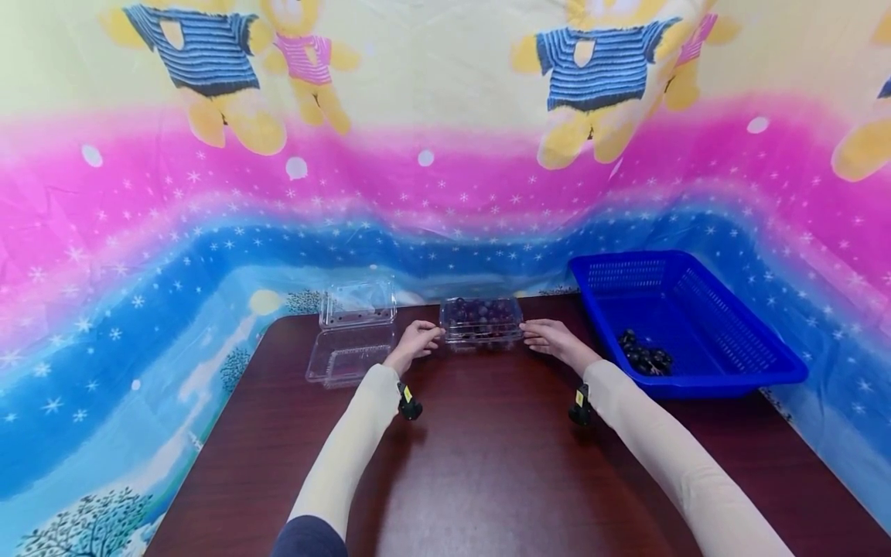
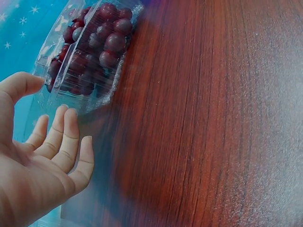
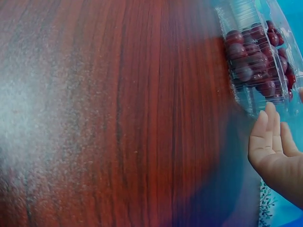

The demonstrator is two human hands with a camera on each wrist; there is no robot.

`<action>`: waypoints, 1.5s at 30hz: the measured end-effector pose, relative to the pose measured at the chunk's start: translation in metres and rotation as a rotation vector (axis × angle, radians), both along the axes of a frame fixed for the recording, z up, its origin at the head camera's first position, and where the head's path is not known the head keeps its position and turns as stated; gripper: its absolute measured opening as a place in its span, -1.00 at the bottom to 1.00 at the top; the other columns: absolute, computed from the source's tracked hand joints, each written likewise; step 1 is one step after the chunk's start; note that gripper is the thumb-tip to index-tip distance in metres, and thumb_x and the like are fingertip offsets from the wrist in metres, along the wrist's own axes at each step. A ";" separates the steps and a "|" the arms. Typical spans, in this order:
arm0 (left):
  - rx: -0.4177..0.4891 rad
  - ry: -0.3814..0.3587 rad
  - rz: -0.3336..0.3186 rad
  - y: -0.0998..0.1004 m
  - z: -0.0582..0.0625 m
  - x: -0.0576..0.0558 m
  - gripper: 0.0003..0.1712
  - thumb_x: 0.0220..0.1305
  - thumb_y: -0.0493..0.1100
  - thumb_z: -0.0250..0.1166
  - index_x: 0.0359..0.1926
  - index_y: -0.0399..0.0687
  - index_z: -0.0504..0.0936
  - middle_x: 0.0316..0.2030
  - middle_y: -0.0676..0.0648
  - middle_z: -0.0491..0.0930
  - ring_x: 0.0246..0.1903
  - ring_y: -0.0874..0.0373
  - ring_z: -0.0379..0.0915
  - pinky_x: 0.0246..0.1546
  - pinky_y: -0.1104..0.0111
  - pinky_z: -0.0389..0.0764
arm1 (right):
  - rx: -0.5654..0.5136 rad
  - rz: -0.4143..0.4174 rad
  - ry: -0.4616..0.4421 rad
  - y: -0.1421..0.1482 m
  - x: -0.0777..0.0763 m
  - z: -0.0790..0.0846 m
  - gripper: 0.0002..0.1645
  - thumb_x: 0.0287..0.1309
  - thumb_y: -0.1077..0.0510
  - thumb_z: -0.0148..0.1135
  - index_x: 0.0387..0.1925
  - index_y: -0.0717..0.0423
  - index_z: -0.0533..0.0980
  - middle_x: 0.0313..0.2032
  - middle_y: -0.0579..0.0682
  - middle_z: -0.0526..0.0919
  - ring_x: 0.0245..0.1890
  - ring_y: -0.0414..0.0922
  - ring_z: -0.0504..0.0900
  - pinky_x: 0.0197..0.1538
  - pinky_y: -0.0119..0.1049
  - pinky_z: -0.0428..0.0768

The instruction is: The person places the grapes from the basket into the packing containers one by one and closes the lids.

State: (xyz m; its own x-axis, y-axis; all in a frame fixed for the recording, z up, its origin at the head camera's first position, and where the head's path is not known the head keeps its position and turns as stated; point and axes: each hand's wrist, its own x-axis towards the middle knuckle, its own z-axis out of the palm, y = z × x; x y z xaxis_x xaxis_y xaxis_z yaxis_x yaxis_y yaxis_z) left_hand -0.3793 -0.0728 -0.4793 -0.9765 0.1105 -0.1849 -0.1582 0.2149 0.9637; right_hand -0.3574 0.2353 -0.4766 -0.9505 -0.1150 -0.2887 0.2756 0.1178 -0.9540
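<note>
A clear plastic clamshell box [image 1: 481,320] of dark red grapes sits at the table's far edge, its lid down over the fruit. At its left end is my left hand [image 1: 416,343]; in the left wrist view the thumb [image 2: 31,85] meets the lid's edge and the loosely bent fingers [image 2: 66,135] spread just below the box's end. My right hand [image 1: 557,340] is at the opposite end. The right wrist view has its fingertips [image 3: 270,111] right by the box's end, the thumb mostly cut off by the frame. Grapes [image 2: 113,42] show through the plastic.
Left of the box, another clear clamshell [image 1: 351,352] lies open with its lid raised. A blue plastic basket [image 1: 731,317] stands at the right, dark grapes [image 1: 646,356] in its near left corner. Behind the brown table [image 1: 473,464] hangs a printed cloth [image 1: 431,193].
</note>
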 end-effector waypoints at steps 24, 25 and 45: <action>-0.073 -0.041 -0.141 0.001 -0.004 -0.002 -0.52 0.33 0.03 0.01 -0.02 -0.26 0.58 -0.19 -0.18 0.66 -0.32 0.10 0.57 -0.26 0.34 0.56 | -0.057 0.090 -0.052 -0.002 -0.004 -0.009 -0.36 0.30 -0.07 0.02 0.12 0.43 0.36 -0.27 -0.01 0.63 -0.31 -0.20 0.61 -0.10 -0.34 0.58; -0.072 -0.040 -0.143 0.002 -0.004 -0.002 -0.52 0.32 0.03 0.01 -0.03 -0.27 0.58 -0.21 -0.17 0.66 -0.34 0.12 0.57 -0.28 0.35 0.56 | -0.070 0.086 -0.051 -0.002 -0.005 -0.009 -0.39 0.31 -0.04 0.02 0.11 0.43 0.36 -0.28 -0.02 0.63 -0.32 -0.21 0.61 -0.10 -0.34 0.58; -0.051 -0.032 -0.131 0.005 -0.011 -0.001 -0.55 0.29 0.00 0.08 -0.10 -0.31 0.61 -0.24 -0.16 0.66 -0.35 0.15 0.55 -0.18 0.29 0.56 | -0.097 -0.003 -0.027 -0.008 -0.004 -0.013 -0.62 0.26 0.15 0.07 -0.02 0.38 0.44 -0.47 -0.12 0.61 -0.50 -0.29 0.56 -0.31 -0.46 0.57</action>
